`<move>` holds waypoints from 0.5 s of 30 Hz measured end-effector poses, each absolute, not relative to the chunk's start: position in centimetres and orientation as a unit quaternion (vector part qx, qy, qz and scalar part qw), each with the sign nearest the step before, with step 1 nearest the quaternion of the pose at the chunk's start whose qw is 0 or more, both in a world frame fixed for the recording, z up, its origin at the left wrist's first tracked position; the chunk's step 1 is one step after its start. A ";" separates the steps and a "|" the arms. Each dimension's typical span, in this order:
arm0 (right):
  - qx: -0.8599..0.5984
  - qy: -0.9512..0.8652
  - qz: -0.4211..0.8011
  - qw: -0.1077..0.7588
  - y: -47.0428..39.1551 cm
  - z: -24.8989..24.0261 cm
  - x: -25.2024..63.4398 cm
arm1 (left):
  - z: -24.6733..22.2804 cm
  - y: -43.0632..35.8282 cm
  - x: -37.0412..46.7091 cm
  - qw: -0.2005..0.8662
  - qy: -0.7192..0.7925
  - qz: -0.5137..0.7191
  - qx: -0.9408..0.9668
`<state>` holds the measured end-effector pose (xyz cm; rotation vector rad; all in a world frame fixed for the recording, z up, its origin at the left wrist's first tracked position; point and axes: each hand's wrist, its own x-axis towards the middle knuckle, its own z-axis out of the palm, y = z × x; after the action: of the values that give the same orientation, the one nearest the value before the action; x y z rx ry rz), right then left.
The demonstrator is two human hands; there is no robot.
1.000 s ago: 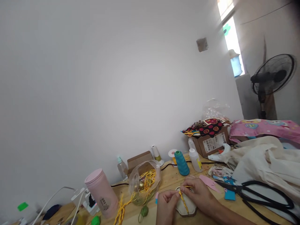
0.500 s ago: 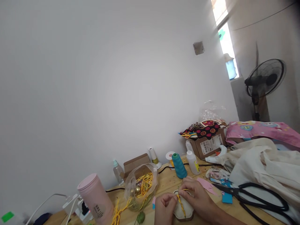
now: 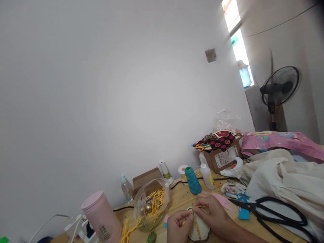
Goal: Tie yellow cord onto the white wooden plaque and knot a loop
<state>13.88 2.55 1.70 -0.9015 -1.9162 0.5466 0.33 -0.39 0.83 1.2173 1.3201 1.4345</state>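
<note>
Head view: your left hand [image 3: 177,225] and right hand [image 3: 214,212], close together, each pinched the yellow cord [image 3: 196,225], which ran down the face of the pale scalloped piece [image 3: 203,231]; this sat before you at the wooden table [image 3: 181,200], its underside hidden; the teal thread cone [image 3: 192,181] stood beyond your hands, and the black scissors [image 3: 252,207] lay to the right

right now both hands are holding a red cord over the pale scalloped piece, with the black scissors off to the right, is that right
Not quite: the cord is yellow, not red, as the head view shows. The left hand and right hand do hold it over the pale scalloped piece, with the black scissors off to the right.
</note>
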 end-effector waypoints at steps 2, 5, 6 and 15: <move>-0.375 -0.778 0.197 0.463 2.5 1.7 13.8 | 0.7 -0.3 0.2 0.421 0.527 0.563 0.478; -0.378 -0.778 0.174 0.470 2.3 1.6 13.7 | 0.0 -0.2 0.3 0.457 0.500 0.582 0.449; -0.377 -0.779 0.175 0.471 2.3 1.6 13.7 | -0.2 -0.1 0.3 0.469 0.489 0.590 0.440; -0.358 -0.772 0.219 0.477 2.4 1.5 13.8 | -0.6 -0.1 -0.4 0.503 0.445 0.616 0.411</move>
<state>13.80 2.36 1.51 -0.8737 -1.8867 0.5356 -0.36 -0.08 -0.63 0.9917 1.0756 1.4875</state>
